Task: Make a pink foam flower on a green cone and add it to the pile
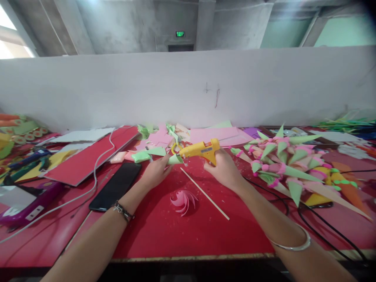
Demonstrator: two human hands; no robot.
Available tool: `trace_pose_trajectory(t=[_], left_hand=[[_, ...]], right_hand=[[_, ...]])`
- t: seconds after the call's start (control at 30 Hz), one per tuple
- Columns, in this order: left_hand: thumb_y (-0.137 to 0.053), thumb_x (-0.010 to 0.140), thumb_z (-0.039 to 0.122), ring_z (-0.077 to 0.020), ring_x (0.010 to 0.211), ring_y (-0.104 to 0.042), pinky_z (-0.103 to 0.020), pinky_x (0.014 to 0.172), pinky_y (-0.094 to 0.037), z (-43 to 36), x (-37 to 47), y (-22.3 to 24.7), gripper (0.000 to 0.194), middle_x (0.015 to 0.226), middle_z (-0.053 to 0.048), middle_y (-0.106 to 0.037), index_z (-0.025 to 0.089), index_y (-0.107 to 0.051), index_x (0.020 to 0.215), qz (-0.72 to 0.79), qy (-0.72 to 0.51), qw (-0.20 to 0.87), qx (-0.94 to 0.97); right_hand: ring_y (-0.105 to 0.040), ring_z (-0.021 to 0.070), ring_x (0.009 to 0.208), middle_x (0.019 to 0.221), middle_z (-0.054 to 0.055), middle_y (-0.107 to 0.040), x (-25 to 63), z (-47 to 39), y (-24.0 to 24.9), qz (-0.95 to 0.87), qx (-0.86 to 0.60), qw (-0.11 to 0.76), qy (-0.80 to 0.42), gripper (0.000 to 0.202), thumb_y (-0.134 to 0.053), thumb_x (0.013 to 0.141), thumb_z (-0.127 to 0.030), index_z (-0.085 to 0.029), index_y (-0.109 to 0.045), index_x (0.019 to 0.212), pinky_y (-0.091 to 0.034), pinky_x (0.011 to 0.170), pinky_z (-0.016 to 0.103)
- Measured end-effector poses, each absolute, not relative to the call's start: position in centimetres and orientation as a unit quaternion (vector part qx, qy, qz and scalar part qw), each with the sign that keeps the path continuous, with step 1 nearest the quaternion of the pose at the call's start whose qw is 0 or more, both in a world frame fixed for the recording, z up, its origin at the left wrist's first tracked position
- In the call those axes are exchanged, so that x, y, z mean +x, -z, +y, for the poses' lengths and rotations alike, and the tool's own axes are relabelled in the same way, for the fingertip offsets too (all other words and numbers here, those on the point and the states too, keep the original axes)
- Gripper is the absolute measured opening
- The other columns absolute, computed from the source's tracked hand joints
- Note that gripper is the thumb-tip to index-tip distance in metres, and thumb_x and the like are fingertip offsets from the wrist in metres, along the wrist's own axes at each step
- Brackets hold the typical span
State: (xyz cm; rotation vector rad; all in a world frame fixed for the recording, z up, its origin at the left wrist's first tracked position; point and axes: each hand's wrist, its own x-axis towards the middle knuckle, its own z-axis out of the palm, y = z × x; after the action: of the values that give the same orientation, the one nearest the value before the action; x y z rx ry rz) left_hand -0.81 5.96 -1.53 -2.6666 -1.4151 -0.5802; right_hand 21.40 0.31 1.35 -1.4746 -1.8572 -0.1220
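My right hand (221, 166) is wrapped round the handle of a yellow hot glue gun (198, 149), whose nozzle points left. Close to that nozzle, my left hand (157, 169) pinches a small light-green paper cone (175, 159). Whether the nozzle touches the cone I cannot tell. Below the hands, a pink curled paper flower (184, 202) lies on the red table (147, 235). A thin wooden stick (205, 193) rests slantwise to the right of the flower.
A black phone (116, 187) and a white cable (95, 176) lie at left, near a red board (94, 156) and a purple tool (32, 203). Many green-and-pink paper cones (282, 156) are piled at right, beside black cords (320, 223). A white partition (132, 90) stands behind.
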Motion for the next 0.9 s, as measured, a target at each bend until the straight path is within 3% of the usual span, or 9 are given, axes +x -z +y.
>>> trace_pose_trajectory(t=[0.37,0.63,0.9], left_hand=[[-0.037,0.082,0.026,-0.0199,0.071,-0.06,-0.025,0.054,-0.037,5.94,-1.03,1.37,0.019,0.083,-0.007,-0.063,0.016,-0.046,0.095,-0.476,0.187,0.042,-0.858],[-0.041,0.079,0.025,-0.0201,0.073,-0.061,-0.025,0.055,-0.036,5.97,-0.99,1.33,0.019,0.08,-0.006,-0.064,0.017,-0.046,0.095,-0.485,0.2,0.045,-0.85],[-0.041,0.077,0.025,-0.0204,0.07,-0.061,-0.025,0.054,-0.036,5.84,-0.88,1.26,0.02,0.077,-0.006,-0.064,0.016,-0.048,0.094,-0.502,0.208,0.049,-0.838]], right_hand=[[-0.055,0.018,0.071,0.081,0.008,-0.059,21.62,0.44,-1.39,-0.746,-0.573,0.338,-0.017,0.024,-0.046,0.066,-0.011,-0.014,-0.052,0.088,-0.042,0.062,0.026],[-0.054,0.0215,0.091,0.1,0.012,-0.056,21.99,0.98,-0.79,-0.768,-0.547,0.331,-0.006,0.038,-0.046,0.066,-0.008,-0.012,-0.05,0.104,-0.042,0.078,0.029],[-0.055,0.0234,0.09,0.105,0.014,-0.054,22.35,1.19,-0.56,-0.772,-0.565,0.291,0.02,0.036,-0.046,0.069,-0.011,-0.012,-0.048,0.105,-0.043,0.074,0.03]])
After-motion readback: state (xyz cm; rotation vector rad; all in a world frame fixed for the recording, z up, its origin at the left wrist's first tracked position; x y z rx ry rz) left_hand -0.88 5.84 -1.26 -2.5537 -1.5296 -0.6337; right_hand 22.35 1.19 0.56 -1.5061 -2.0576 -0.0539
